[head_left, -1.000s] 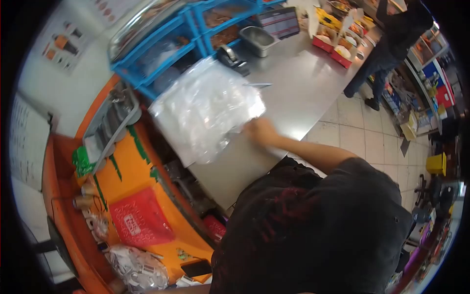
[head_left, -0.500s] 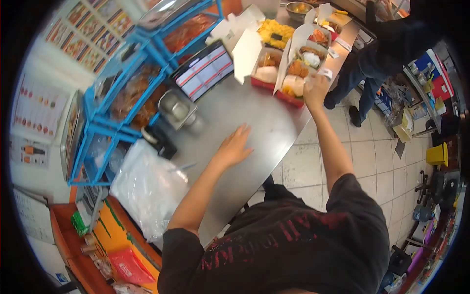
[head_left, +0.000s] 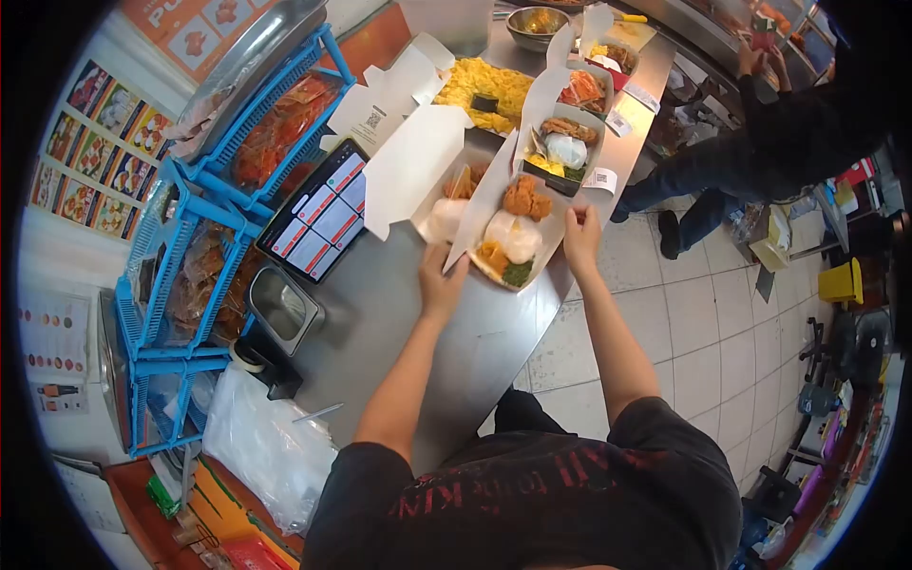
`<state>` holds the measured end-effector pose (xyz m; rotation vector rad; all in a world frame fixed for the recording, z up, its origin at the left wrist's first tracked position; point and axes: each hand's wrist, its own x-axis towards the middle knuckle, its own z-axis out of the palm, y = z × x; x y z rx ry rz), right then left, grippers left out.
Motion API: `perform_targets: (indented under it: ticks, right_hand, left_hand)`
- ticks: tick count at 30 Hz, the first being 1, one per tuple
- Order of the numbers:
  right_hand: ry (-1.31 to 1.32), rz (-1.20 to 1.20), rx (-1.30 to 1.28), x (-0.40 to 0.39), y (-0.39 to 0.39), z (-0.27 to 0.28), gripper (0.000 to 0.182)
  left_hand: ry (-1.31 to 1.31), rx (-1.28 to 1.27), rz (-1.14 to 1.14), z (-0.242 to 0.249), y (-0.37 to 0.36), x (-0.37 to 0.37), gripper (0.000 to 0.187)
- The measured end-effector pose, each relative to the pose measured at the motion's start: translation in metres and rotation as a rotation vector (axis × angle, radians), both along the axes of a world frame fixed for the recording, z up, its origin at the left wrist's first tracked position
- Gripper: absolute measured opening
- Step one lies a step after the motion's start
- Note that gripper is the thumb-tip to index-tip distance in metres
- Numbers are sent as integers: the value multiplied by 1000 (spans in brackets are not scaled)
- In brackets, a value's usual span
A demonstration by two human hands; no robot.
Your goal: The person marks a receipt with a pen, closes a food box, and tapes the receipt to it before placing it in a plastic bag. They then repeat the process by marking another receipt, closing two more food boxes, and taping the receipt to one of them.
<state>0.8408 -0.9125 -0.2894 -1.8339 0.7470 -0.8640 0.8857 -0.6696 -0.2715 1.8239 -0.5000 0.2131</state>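
Note:
My left hand [head_left: 442,279] has its fingers at the near left edge of an open food box [head_left: 513,231] holding rice, fried chicken, a yellow food and greens. At the box's right side my right hand [head_left: 581,236] is closed, its fingertips partly hidden. The box's white lid [head_left: 486,195] stands up on its left. A second rice box [head_left: 446,217] sits just beyond that lid. Behind them is a black box [head_left: 567,152] with white rice, meat, yellow food and greens. Further back is a box with orange-red food [head_left: 583,92].
A tablet [head_left: 318,211] leans by blue racks [head_left: 204,285] at the left, near a metal container [head_left: 285,309] and plastic bags [head_left: 266,442]. Behind the boxes are a yellow egg tray [head_left: 484,90] and a metal bowl [head_left: 537,27]. Another person [head_left: 760,142] stands at the right.
My left hand has moved from above the table to the food box. The front box now sits nearer me, with both hands at its sides. The camera view has shifted.

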Motion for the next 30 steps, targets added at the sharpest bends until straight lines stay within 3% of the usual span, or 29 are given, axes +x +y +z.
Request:
perform_targets:
  ticks: [8, 11, 13, 14, 15, 17, 19, 21, 23, 26, 30]
  right_hand:
    - [79, 278, 147, -57, 79, 12, 10]
    - [190, 596, 322, -61, 78, 23, 12]
    - [256, 488, 39, -46, 44, 28, 15]
    - [192, 292, -157, -31, 14, 18, 19]
    - [130, 189, -272, -21, -17, 23, 25]
    - [194, 90, -673, 2, -85, -3, 37]
    - [234, 146, -950, 19, -111, -12, 39]
    - [338, 323, -918, 21, -106, -15, 39]
    - [439, 489, -886, 19, -92, -9, 40]
    - [624, 487, -1051, 23, -76, 9, 41]
    - [460, 593, -939, 33, -66, 10, 21]
  left_hand:
    - [-6, 194, 63, 4, 103, -61, 21]
    - [-130, 370, 106, -6, 144, -72, 29]
    - [-237, 365, 150, -3, 159, -73, 35]
    - [-350, 362, 187, -1, 165, -77, 42]
    - [-322, 379, 206, 5, 165, -84, 42]
    - [51, 112, 414, 18, 170, -109, 54]
    - [-48, 251, 471, 0, 188, -139, 60]
    - [-386, 473, 354, 7, 170, -161, 57]
    - [-356, 582, 141, 26, 143, -170, 52]
    - [-267, 692, 129, 46, 111, -162, 38]
    - [-285, 619, 165, 28, 106, -151, 22]
